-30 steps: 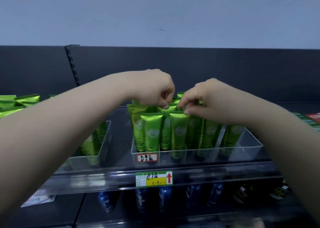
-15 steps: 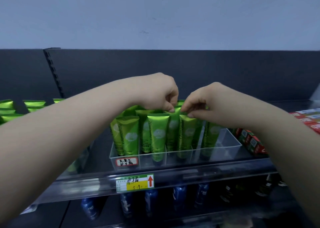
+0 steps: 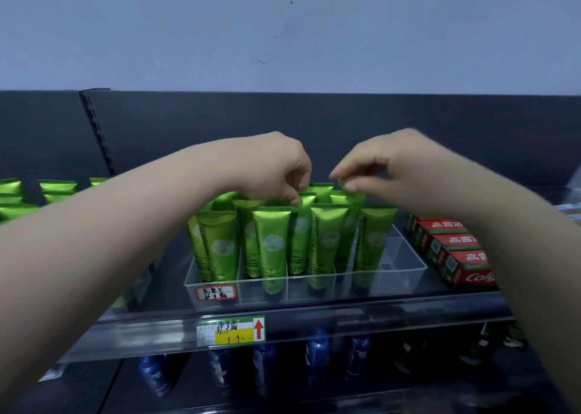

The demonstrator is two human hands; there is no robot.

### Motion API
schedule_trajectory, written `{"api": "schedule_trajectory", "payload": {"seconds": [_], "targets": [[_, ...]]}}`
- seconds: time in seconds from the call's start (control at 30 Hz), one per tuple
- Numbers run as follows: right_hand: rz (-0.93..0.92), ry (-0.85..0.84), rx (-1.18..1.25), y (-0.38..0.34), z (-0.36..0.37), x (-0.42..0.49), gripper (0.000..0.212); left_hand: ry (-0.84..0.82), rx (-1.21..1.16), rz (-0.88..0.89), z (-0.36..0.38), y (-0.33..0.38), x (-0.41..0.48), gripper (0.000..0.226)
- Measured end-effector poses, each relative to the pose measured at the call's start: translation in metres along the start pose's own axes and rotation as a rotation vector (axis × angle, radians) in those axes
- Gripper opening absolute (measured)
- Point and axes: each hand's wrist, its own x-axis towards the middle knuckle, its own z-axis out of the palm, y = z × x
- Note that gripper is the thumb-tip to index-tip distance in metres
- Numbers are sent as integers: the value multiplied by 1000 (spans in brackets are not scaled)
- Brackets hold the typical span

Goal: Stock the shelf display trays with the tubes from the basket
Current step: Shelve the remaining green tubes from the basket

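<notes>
A: Entry one, tubes?
B: Glossy metallic green; pale round flower emblem on the front; dark lettering running up one side.
A: Display tray?
B: Clear, colourless. Its label: white, red border, black handwriting.
A: Price tag?
B: Green band on top, yellow patch below, red arrow on white at the right end, black handwriting.
A: Boxes?
B: Red, white lettering, green on the ends.
A: Bottles underneath?
B: Dark blue, white markings.
A: Back panel, wall?
B: Panel charcoal; wall pale blue-grey, plain.
</notes>
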Motion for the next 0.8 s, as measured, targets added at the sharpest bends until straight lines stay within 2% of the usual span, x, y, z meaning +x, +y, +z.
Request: {"api": "schedule_trajectory", "payload": {"seconds": [0.1,0.27,0.5,0.8], "targets": [[83,76,68,15,-18,-9,23,-6,-57,-30,-5,-1,-3,20],[102,81,56,19,-14,-16,19,57,-60,-63,-15,-2,-6,15],[-13,129,84,-7,-1,6,21,352,-48,-167,-35,-23,-44,18],[-147,81,68,-82,34,69,24,351,-18,-313,-46,-102,-133,17]]}}
